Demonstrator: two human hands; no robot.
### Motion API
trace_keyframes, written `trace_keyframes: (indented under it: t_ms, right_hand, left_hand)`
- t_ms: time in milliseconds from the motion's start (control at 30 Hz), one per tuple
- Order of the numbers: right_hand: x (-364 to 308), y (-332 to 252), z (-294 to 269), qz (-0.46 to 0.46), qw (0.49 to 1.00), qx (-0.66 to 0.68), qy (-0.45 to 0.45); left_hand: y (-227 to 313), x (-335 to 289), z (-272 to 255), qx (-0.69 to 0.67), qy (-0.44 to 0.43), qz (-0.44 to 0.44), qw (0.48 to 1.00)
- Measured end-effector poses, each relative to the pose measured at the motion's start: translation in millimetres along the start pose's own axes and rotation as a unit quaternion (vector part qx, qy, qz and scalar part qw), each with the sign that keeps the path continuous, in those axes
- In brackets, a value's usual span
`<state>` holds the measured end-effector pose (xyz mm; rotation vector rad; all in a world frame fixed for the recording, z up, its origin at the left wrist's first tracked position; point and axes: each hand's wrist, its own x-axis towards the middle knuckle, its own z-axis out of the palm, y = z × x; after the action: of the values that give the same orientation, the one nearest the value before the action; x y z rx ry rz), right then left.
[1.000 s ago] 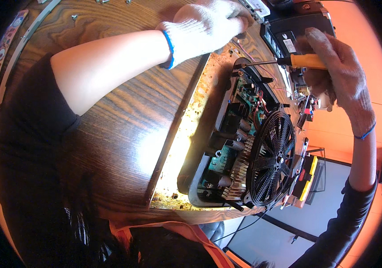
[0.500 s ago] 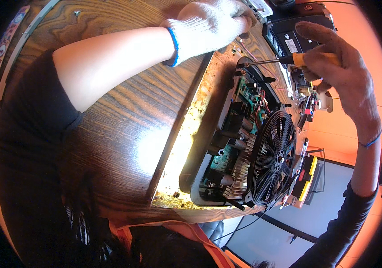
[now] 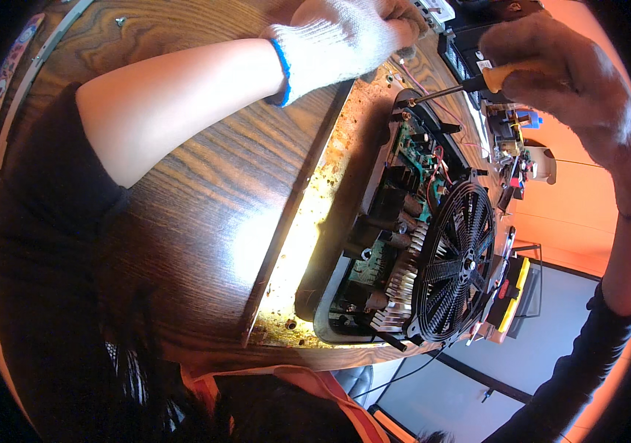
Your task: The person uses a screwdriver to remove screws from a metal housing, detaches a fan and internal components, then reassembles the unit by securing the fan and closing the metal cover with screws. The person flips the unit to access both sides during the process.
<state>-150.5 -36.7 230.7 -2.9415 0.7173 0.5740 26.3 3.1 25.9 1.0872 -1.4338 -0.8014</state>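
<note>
My right hand, in a knit work glove, wraps round the handle of a screwdriver with a yellow and black grip. The screwdriver's tip meets a post at the far end of an opened device, which has a dark housing. Inside it are green circuit boards, and a round black fan stands along its right side. My left hand, in a white glove with a blue cuff, is beyond the device's far end. Its fingers are curled, and what they grip, if anything, is hidden.
Under the device lies a stained, rusty metal plate on a dark wood-grain table. A small screw rests at the far left. Black cases and small parts crowd the right edge, with a yellow-edged box nearer me.
My right hand's raised, spread fingers have closed round the screwdriver handle, and the hand has rolled over. The screwdriver tip stays at the same post. My left hand has barely moved.
</note>
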Motion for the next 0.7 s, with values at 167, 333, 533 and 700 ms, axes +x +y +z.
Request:
trace_keyframes:
  t_ms: [167,333,533,700]
  right_hand:
    - [-6,-8,6,0.316,0.948,0.040,0.020]
    - [-3,-15,16,0.040,0.997,0.066,0.019]
    - [-4,-26,7,0.323,0.941,0.095,-0.036]
    - [-11,-21,13,0.118,0.991,0.031,0.054]
  left_hand:
    - [-14,-9,-5,-0.125,-0.044,-0.099,0.986]
    - [-17,2,6,-0.037,-0.003,-0.062,0.997]
    - [-25,6,8,0.004,-0.004,-0.039,0.999]
    - [-20,-1,2,-0.001,-0.006,-0.023,1.000]
